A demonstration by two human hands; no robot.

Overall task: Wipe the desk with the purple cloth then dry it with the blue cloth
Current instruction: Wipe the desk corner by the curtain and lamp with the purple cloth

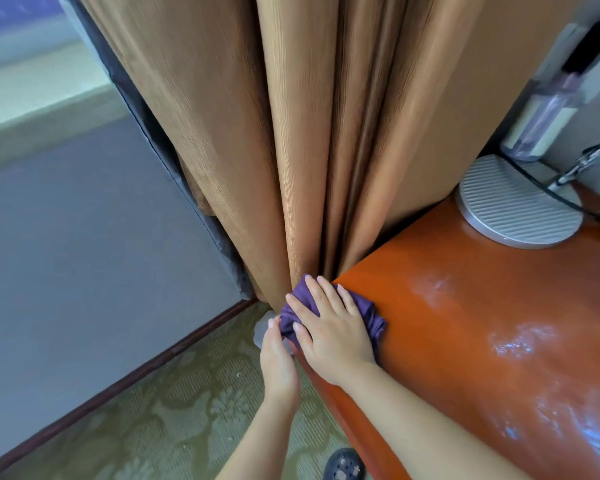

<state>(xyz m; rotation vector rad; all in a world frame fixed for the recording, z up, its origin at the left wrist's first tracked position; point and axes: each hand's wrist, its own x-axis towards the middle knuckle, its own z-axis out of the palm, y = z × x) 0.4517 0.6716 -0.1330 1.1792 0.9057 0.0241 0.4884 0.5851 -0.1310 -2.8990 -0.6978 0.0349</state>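
Tan curtains (291,133) are hanging in heavy folds down to the floor, filling the middle of the view, with a grey wall (84,237) to their left and patterned green carpet (153,420) running below it. The desk (465,323), glossy orange-brown, is taking up the right side, its left corner tucking in against the curtain folds; pale streaks are shining across its top, which I judge to be damp from wiping. A round ribbed lamp base (516,206) is sitting at the far edge of the desk, a black cable (541,187) crossing over it, and a clear bottle (548,116) is standing just behind.

The right hand (329,327) is lying flat with fingers spread, pressing the purple cloth (371,313) down onto the desk's left corner, probably so the wipe is reaching right to the edge. The left hand (278,358) is cupping beside the desk's edge, its fingertips touching the cloth's overhanging side, most likely steadying the bunch or catching whatever is being swept off; whether it is pinching the cloth I cannot tell.

The cloth is looking dark purple, soft and bunched into folds, mostly hidden under the right hand. The blue cloth is not showing anywhere, so drying is not yet begun.
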